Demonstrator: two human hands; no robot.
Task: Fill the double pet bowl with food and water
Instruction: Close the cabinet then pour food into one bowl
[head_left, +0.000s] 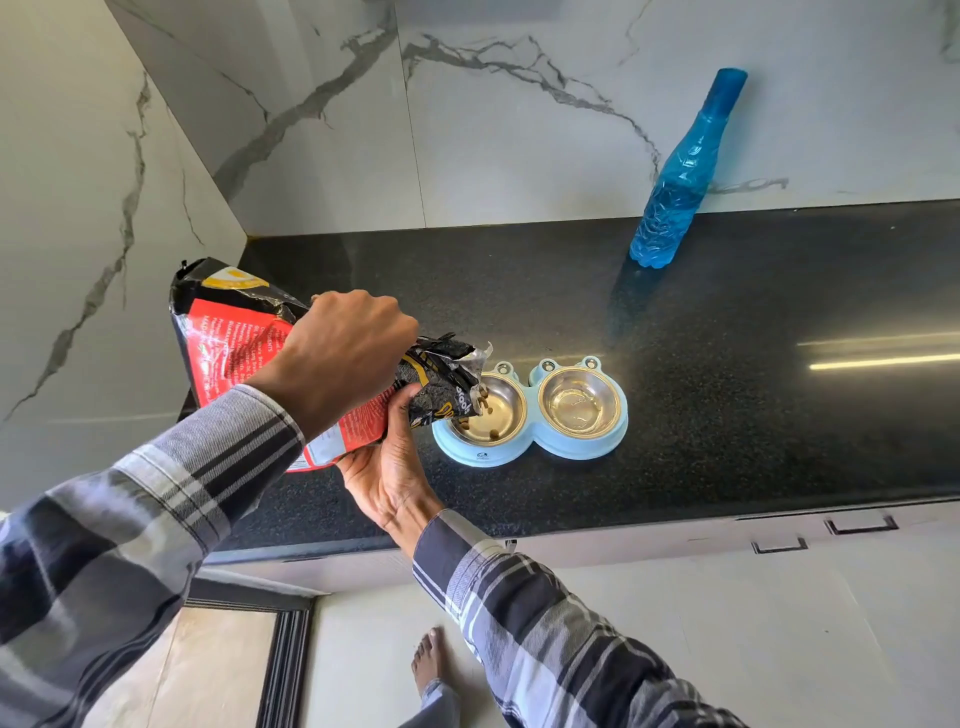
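A light blue double pet bowl (530, 449) with two steel inserts sits on the black counter. A red and black pet food bag (234, 343) is tipped on its side, its torn mouth over the left insert (496, 415). Brown kibble pieces are dropping from the mouth, and a few lie in that insert. My left hand (345, 353) grips the bag from above near its neck. My right hand (387, 473) holds it from underneath. The right insert (581, 405) holds no kibble. A blue plastic water bottle (680, 176) stands upright at the back right, apart from both hands.
The black granite counter (727, 389) runs to marble walls at the back and left. Its front edge lies just below the bowl, with drawer handles (862, 525) beneath. My bare foot (428, 660) shows on the tiled floor.
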